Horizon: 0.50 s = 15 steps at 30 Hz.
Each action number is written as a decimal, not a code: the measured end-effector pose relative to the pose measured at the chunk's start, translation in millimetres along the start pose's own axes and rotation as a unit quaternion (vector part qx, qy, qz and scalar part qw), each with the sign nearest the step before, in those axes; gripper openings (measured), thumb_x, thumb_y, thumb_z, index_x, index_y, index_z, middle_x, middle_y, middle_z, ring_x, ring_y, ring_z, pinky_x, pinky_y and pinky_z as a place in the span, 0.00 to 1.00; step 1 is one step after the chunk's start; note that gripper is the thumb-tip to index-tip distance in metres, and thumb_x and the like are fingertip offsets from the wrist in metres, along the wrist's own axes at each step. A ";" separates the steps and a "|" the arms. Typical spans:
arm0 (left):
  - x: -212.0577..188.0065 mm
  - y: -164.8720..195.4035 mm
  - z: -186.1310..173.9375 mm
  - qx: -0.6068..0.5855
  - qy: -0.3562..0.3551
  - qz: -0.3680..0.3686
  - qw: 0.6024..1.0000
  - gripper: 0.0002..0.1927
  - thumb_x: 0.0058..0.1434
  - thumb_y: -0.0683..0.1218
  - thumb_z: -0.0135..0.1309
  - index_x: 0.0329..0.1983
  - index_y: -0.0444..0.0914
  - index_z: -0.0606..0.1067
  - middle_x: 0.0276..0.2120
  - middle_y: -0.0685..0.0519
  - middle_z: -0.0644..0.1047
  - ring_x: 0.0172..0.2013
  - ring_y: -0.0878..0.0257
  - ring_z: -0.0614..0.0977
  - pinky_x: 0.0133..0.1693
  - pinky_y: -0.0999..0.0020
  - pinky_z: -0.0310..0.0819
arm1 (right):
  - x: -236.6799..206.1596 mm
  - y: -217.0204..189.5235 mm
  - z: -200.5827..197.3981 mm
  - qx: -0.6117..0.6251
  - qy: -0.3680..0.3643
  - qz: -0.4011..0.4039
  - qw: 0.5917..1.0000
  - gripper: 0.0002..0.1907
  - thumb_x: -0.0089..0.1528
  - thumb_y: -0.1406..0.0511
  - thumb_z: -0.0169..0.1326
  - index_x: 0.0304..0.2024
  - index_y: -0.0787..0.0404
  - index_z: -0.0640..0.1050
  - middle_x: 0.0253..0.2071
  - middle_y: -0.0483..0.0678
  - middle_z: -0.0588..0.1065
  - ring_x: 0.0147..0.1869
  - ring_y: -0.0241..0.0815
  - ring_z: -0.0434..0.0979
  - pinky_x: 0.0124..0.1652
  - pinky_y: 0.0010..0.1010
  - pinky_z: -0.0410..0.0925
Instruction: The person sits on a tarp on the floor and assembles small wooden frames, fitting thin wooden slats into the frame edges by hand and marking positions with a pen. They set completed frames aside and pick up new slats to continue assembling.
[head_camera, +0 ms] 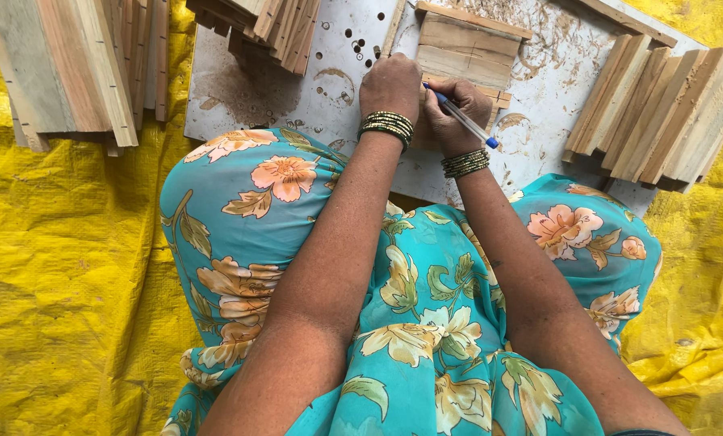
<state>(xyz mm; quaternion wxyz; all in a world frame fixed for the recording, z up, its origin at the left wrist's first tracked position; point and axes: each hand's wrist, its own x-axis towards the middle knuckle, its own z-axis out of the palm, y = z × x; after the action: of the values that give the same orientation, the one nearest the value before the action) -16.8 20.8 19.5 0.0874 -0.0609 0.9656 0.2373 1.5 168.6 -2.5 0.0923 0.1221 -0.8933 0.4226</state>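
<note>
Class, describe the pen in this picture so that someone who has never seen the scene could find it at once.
Start at the white board lying on the yellow tarpaulin, with stacks of wooden slats on both sides. At its near edge the two hands meet over a small wooden piece. The pen slants across the right hand: clear barrel, blue ends, the only thin plastic thing among wood.

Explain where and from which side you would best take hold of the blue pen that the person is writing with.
Judging by its pose, grip the clear barrel near the middle, coming from the right. The pen slants down to the right out of the right hand, with its blue cap end free. The tip is hidden by the left hand, which presses on the small wooden piece.
</note>
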 end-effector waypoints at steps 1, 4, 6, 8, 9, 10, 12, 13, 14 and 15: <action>-0.4 0.2 -0.5 -0.009 -0.007 0.002 1.000 0.08 0.53 0.48 0.63 0.34 0.42 0.82 0.39 0.51 0.81 0.43 0.55 0.83 0.43 0.63 0.81 | 0.5 0.4 0.5 -0.002 0.000 -0.006 1.000 0.06 0.59 0.67 0.67 0.38 0.61 0.85 0.33 0.48 0.82 0.34 0.36 0.83 0.36 0.27 0.74; 0.2 1.1 -0.9 -0.005 0.010 0.004 1.000 0.05 0.53 0.47 0.64 0.33 0.43 0.83 0.39 0.51 0.81 0.43 0.55 0.84 0.43 0.63 0.81 | 1.2 -0.2 1.5 -0.010 0.003 -0.022 1.000 0.06 0.59 0.66 0.68 0.36 0.61 0.84 0.32 0.48 0.82 0.32 0.36 0.83 0.35 0.27 0.74; 0.7 1.6 -0.4 -0.010 0.008 0.000 1.000 0.05 0.54 0.47 0.64 0.32 0.43 0.83 0.39 0.51 0.81 0.43 0.55 0.84 0.43 0.62 0.81 | 0.7 -0.5 2.2 -0.022 0.011 -0.029 0.999 0.06 0.58 0.66 0.68 0.35 0.61 0.84 0.30 0.48 0.81 0.32 0.37 0.82 0.35 0.27 0.74; 1.1 1.6 0.6 -0.011 0.008 0.000 1.000 0.05 0.54 0.47 0.64 0.32 0.43 0.83 0.39 0.50 0.81 0.42 0.55 0.84 0.42 0.62 0.81 | 0.3 -1.2 3.0 -0.021 0.012 -0.024 0.999 0.07 0.58 0.66 0.69 0.35 0.61 0.84 0.30 0.48 0.81 0.31 0.37 0.82 0.34 0.27 0.74; 1.3 1.4 1.1 -0.009 0.008 0.001 1.000 0.05 0.54 0.47 0.64 0.32 0.43 0.83 0.38 0.50 0.81 0.42 0.55 0.84 0.42 0.62 0.81 | 0.2 -1.4 3.4 -0.020 0.013 -0.021 0.999 0.07 0.58 0.65 0.69 0.35 0.61 0.84 0.30 0.48 0.81 0.31 0.37 0.82 0.34 0.27 0.74; 1.2 1.9 1.9 -0.009 0.007 0.002 1.000 0.05 0.54 0.47 0.64 0.32 0.43 0.83 0.38 0.50 0.81 0.42 0.55 0.84 0.42 0.62 0.82 | -0.2 -1.2 3.1 -0.024 0.012 -0.023 0.999 0.07 0.58 0.66 0.69 0.35 0.61 0.84 0.30 0.48 0.81 0.31 0.37 0.82 0.34 0.27 0.74; 1.2 2.0 2.9 -0.006 0.009 0.000 1.000 0.05 0.53 0.47 0.64 0.32 0.43 0.83 0.38 0.51 0.81 0.42 0.55 0.84 0.42 0.63 0.82 | -0.5 -0.9 3.5 -0.030 0.009 -0.027 0.999 0.06 0.59 0.66 0.68 0.35 0.61 0.84 0.29 0.48 0.81 0.31 0.37 0.82 0.34 0.27 0.74; 1.1 2.0 3.3 -0.005 0.010 -0.001 1.000 0.05 0.53 0.47 0.64 0.32 0.43 0.83 0.38 0.51 0.81 0.42 0.55 0.84 0.41 0.63 0.82 | -0.5 -0.7 3.7 -0.022 0.011 -0.026 0.999 0.06 0.59 0.66 0.68 0.35 0.61 0.84 0.30 0.48 0.81 0.32 0.37 0.82 0.35 0.27 0.74; 1.2 2.3 3.9 -0.002 0.010 0.001 1.000 0.05 0.53 0.47 0.64 0.32 0.43 0.83 0.38 0.51 0.81 0.42 0.55 0.84 0.42 0.63 0.82 | -0.7 -0.3 3.7 -0.015 0.011 -0.024 1.000 0.06 0.59 0.66 0.68 0.35 0.61 0.84 0.30 0.48 0.81 0.32 0.37 0.82 0.35 0.27 0.74; 1.6 2.3 4.0 0.001 0.011 0.001 1.000 0.05 0.54 0.46 0.64 0.32 0.43 0.83 0.38 0.51 0.81 0.42 0.56 0.84 0.42 0.63 0.82 | -0.7 -0.3 4.2 -0.007 0.012 -0.023 1.000 0.06 0.59 0.66 0.68 0.36 0.61 0.84 0.31 0.48 0.81 0.33 0.37 0.82 0.35 0.27 0.74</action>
<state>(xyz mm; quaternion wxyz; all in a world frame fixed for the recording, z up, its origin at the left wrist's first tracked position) -18.1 24.6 16.7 0.0768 -0.0619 0.9668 0.2357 2.1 165.3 -5.1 0.1138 0.1372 -0.8922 0.4151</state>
